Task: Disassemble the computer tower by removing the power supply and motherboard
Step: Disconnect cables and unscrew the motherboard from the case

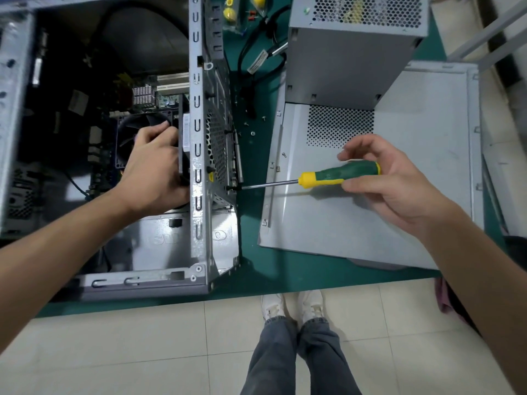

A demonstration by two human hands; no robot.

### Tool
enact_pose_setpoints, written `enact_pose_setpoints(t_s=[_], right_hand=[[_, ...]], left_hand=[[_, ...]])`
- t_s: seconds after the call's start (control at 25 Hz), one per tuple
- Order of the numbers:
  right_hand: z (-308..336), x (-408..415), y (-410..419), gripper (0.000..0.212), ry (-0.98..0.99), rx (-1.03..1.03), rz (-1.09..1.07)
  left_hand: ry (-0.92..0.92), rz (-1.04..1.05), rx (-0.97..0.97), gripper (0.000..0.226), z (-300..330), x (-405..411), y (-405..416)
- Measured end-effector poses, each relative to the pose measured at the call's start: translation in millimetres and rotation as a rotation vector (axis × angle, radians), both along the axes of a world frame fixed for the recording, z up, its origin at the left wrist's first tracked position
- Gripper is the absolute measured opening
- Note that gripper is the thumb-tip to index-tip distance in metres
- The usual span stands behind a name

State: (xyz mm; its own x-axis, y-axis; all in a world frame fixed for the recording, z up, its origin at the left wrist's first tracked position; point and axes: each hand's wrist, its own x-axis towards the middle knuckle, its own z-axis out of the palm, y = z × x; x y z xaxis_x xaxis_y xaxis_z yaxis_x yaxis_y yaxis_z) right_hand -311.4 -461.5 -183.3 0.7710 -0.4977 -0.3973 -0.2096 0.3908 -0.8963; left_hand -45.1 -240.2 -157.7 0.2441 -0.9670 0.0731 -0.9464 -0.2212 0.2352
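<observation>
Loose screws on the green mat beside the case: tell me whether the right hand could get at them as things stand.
Probably yes, once freed. The right hand grips the screwdriver, whose tip sits on the case's rear panel. The loose screws lie on open mat just beyond the shaft, with nothing covering them.

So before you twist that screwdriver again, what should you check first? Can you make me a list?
1. Screwdriver tip on the screw at the case's rear panel: ok, it reaches the screw.
2. Right hand gripping the handle: ok.
3. Left hand holding the black fan inside so it won't drop: ok.
4. Tip seated properly in the screw head: cannot tell, too small.
5. Power supply out of the case: ok, standing on the side panel.
6. Loose screws kept together: not ok, scattered on the green mat.
</observation>
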Motion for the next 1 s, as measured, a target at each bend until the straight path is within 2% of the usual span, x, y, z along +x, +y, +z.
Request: enact_pose_setpoints(t_s=[0.08,0.16,0.24,0.32,0.36,0.44,0.52,0.6,0.68,0.76,0.84,0.88,0.92,0.96,1.0], right_hand=[[2.1,0.9,0.5,0.008,0.105,-0.042,0.048],[-0.2,2.1,0.8,0.029,0.256,-0.176,0.108],[-2.7,3.5,-1.2,0.013,0.158,-0.140,0.048],[-2.1,1.3,-5.0,0.034,0.013,-0.004,0.023],[0.1,1.5,-4.4,0.034,-0.026,0.026,0.020],[-1.3,3.4,-3.9,0.010,0.069,-0.055,0.058],[-2.4,6.2,-2.7,0.019,0.216,-0.204,0.075],[-1.1,6.8,-3.7,0.009,0.135,-0.106,0.024],[-0.8,3.6,-7.5,0.031,0.015,0.030,0.033],[0.5,4.0,-5.2,0.018,0.094,-0.007,0.062],[-2.8,5.9,-3.0,0.024,0.241,-0.124,0.079],[-3.5,6.3,-1.6,0.021,0.223,-0.137,0.070],[-4.2,5.9,-1.8,0.009,0.179,-0.092,0.038],[-4.8,4.0,-3.8,0.013,0.121,-0.043,0.024],[-5.2,0.8,-7.0,0.028,0.074,-0.013,0.038]], left_hand=[[0.001,-0.003,0.011,0.049,0.6,-0.4,-0.1],[-0.005,-0.002,0.008,0.048,0.8,-0.1,-1.3],[-0.029,-0.013,0.001,0.048,0.1,1.3,-1.3],[-0.046,-0.012,-0.006,0.048,-1.3,0.9,-0.5],[-0.052,-0.010,-0.008,0.049,-2.0,1.2,-1.4],[-0.047,-0.009,0.004,0.050,-2.4,2.1,-2.1],[-0.049,-0.014,-0.012,0.050,-1.3,1.8,-1.4],[-0.036,-0.026,-0.032,0.048,0.4,0.3,-1.9],[-0.008,-0.033,-0.040,0.045,0.9,-0.1,-2.4],[-0.005,-0.038,-0.046,0.044,1.9,-2.0,-3.0],[-0.011,-0.052,-0.076,0.041,2.4,-3.6,-3.6],[-0.014,-0.059,-0.096,0.038,2.5,-4.2,-4.0],[-0.014,-0.061,-0.113,0.034,2.1,-4.0,-4.3],[-0.009,-0.054,-0.125,0.028,1.5,-3.3,-4.8],[-0.002,-0.044,-0.128,0.025,1.1,-2.0,-4.9]])
